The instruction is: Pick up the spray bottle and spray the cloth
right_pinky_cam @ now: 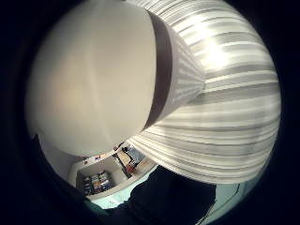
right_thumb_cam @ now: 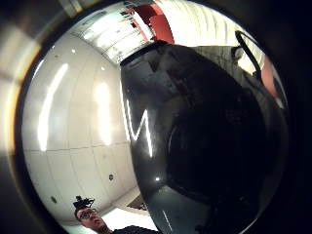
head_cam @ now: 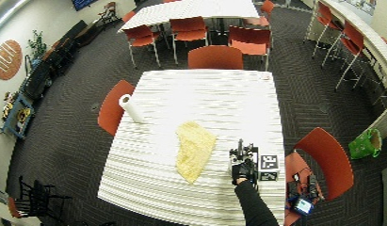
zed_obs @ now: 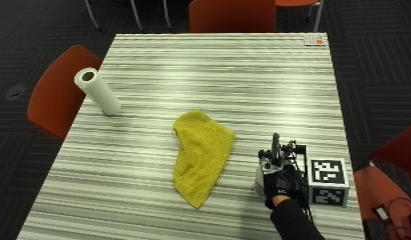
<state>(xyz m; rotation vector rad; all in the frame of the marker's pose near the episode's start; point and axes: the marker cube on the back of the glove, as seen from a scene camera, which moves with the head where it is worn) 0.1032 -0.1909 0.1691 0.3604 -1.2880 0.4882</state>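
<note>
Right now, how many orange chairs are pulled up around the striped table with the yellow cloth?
3: one chair at the far end, one chair beside the paper towel roll, one chair near the gloved right hand. The near edge is out of view.

Striped grey-white surface point(zed_obs: 211, 65), long axis running away from the person. Yellow cloth point(zed_obs: 202, 155) lies flat near the middle, loosely folded, narrowing toward the near edge. Paper towel roll point(zed_obs: 98, 92) stands upright near the left edge, well apart from the cloth. Spray bottle point(zed_obs: 261, 175) stands near the right edge, beside the cloth. Small white card point(zed_obs: 314, 40) at far right corner.
</note>
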